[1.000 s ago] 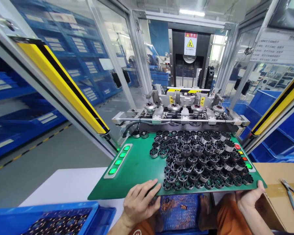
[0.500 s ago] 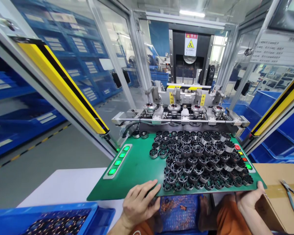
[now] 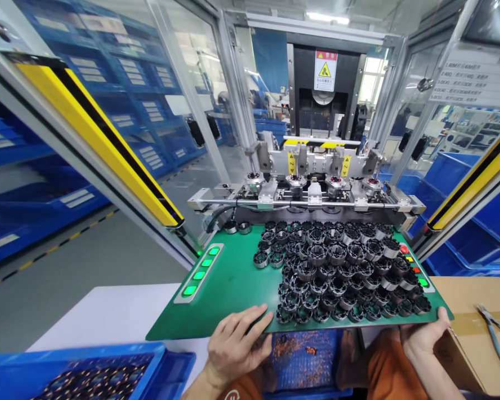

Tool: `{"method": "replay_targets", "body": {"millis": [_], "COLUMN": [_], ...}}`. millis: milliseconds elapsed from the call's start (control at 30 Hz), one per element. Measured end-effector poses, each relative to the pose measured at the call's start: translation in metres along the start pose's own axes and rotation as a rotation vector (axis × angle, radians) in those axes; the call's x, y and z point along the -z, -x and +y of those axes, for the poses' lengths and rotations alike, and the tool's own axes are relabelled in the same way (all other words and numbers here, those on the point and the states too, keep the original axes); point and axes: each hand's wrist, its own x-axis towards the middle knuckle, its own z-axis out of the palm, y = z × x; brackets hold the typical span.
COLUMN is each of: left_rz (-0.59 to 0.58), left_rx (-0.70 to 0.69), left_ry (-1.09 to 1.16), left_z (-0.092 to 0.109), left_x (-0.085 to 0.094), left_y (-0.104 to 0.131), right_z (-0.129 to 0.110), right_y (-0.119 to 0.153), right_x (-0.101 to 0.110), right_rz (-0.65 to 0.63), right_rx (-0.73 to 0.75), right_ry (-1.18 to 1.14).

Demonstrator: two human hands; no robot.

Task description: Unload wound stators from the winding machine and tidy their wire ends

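My left hand (image 3: 239, 344) rests on the front edge of a green tabletop (image 3: 229, 278), its fingers stretched out over the surface and the thumb lower, by the edge. At the front right corner my right hand (image 3: 425, 336) grips the tabletop edge, thumb on top; its other fingers are partly hidden beneath. Many ring-shaped motor stator cores (image 3: 337, 254), metal with black toothed rims, stand in rows and partly stacked on the tabletop's right side. Two more stator cores (image 3: 237, 227) sit at the back left. Neither hand touches a core.
A machine fixture (image 3: 314, 191) behind the tabletop carries several stators. Green-lit buttons (image 3: 200, 275) line the left side. Yellow light-curtain posts (image 3: 104, 144) flank the opening. A blue bin (image 3: 158, 361) of dark parts stands front left; pliers (image 3: 495, 339) lie on a cardboard box (image 3: 466, 300) at right.
The view has shifted very slightly. Both hands and the stator cores stay where they were.
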Motion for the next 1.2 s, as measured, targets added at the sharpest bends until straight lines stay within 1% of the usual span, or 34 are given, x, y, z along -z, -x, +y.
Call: {"method": "replay_targets", "body": {"millis": [233, 667, 867, 1200], "left_rz": [0.007, -0.002, -0.002, -0.016], "left_rx": [0.004, 0.024, 0.013, 0.027], "left_ry": [-0.008, -0.005, -0.004, -0.003], "left_z": [0.0021, 0.0017, 0.0021, 0.0017], "left_x": [0.0003, 0.0002, 0.001, 0.0001], "left_y": [-0.0029, -0.0003, -0.0021, 0.0004], "right_z": [-0.0009, -0.0007, 0.0021, -0.0003], "right_y": [0.0003, 0.0001, -0.0019, -0.001], "right_x": [-0.0015, -0.0014, 0.0018, -0.0008], "right_rz": [0.004, 0.007, 0.003, 0.002], "right_rx": [-0.004, 0.012, 0.026, 0.003], "right_ry": [-0.01, -0.009, -0.018, -0.013]}}
